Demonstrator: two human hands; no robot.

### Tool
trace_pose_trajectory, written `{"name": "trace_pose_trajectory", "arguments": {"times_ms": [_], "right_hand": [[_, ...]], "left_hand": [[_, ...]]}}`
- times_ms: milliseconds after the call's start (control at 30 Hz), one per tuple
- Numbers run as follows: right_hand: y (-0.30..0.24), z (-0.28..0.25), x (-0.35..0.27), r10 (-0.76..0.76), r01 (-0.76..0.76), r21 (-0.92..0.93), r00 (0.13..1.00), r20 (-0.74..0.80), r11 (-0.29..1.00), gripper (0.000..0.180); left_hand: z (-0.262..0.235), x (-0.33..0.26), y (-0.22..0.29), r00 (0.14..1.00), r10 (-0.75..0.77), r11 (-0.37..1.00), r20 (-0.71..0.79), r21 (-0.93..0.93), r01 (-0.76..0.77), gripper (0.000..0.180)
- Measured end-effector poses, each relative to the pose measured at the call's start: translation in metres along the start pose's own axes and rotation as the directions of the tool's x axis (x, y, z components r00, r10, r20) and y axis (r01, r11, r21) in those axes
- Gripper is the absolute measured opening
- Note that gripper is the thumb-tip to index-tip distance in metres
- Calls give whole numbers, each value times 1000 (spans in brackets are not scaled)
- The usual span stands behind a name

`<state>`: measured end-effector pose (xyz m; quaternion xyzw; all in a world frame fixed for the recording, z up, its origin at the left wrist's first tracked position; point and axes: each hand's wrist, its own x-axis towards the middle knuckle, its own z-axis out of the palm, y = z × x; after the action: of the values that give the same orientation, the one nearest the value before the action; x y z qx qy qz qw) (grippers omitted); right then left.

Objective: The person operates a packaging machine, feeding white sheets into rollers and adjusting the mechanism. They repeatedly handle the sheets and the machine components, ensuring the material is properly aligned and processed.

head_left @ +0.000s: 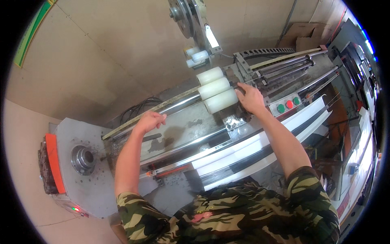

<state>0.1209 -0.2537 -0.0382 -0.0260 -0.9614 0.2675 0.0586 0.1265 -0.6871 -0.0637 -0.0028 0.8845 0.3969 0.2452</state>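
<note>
My left hand (pixel 151 122) hovers over the left part of a long machine bed (pixel 185 124). Its fingers are curled together, and whatever they may hold is too small to make out. My right hand (pixel 251 100) is beside the right ends of three thick white rollers (pixel 215 87), thumb and forefinger apart and pointing at the rollers. Whether its fingertips touch the thin rod behind them is hard to tell. A shiny metal rod (pixel 183 103) runs along the bed from the rollers toward my left hand.
A grey machine housing (pixel 91 179) with a round metal chuck (pixel 83 159) stands at the left. Above the rollers hangs a wheel assembly (pixel 183 18). Green and red push buttons (pixel 289 104) sit right of my right forearm. White curved troughs (pixel 239 154) lie along the near side.
</note>
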Motion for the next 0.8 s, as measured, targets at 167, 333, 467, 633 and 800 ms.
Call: {"name": "trace_pose_trajectory", "arguments": {"times_ms": [167,333,467,633,800], "right_hand": [[1,2,2,-4,4,-20,1000,3,1000,46],[2,2,0,-22,22,-8,1000,-1,1000,45],[2,2,1,-20,20,-18,1000,5,1000,44],[6,6,2,-20,20,-11,1000,3,1000,43],[6,5,3,-26,26,-8,1000,15,1000,40]], "left_hand": [[-1,2,-6,1000,-1,1000,-2,9,1,41],[0,-1,-3,999,39,999,-13,2,-39,45],[-1,1,-4,999,45,999,-20,30,-44,45],[0,3,-7,999,36,998,-32,48,-34,45],[1,4,-7,1000,10,998,-18,58,-9,45]]}}
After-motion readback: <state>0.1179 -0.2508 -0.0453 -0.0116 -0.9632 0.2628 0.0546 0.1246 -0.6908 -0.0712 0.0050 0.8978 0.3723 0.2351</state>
